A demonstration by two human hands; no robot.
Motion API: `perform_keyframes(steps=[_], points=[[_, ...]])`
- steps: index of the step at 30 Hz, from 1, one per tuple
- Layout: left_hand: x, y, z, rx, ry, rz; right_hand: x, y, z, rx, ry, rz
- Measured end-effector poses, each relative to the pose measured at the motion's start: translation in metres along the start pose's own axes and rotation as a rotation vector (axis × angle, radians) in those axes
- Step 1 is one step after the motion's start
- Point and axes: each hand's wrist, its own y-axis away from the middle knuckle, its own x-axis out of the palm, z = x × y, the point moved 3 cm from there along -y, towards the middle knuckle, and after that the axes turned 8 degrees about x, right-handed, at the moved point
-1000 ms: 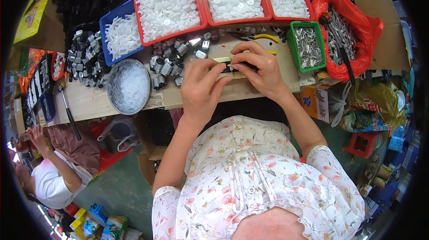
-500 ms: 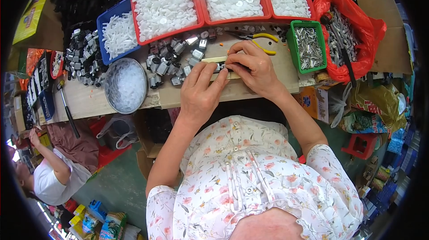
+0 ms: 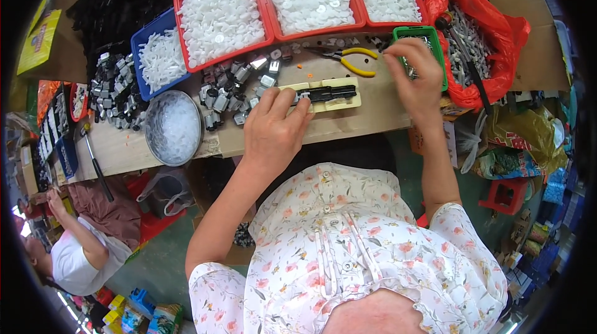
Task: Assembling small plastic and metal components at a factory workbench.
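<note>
Two hands are working: left hand's (image 3: 272, 129) fingers are curling over one cream holder's (image 3: 339, 105) left end, thumb and forefinger slightly parted, can't tell if gripping. One black part (image 3: 336, 92) is lying in it. Right hand's (image 3: 418, 79) fingertips are hovering by one green box (image 3: 410, 29), held item unclear. One pliers (image 3: 359, 52), three red trays (image 3: 268, 22) are sitting beyond.

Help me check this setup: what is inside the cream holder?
A long black part lies in the cream holder. The left hand covers the holder's left end; anything beneath is hidden.
</note>
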Motion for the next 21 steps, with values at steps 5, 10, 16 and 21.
perform_keyframes(steps=[5,10,16,21], points=[[-0.013,-0.028,0.014,-0.011,0.216,0.036,-0.029,0.001,-0.049,0.117,0.344,-0.01],[-0.009,-0.078,0.039,0.008,0.158,-0.048,-0.029,0.0,-0.057,0.129,0.386,0.056],[0.029,-0.126,0.065,0.058,0.039,-0.043,-0.038,-0.002,-0.058,0.124,0.367,0.038],[0.044,-0.142,0.071,0.079,0.023,0.112,-0.045,0.003,-0.059,0.141,0.308,0.002]])
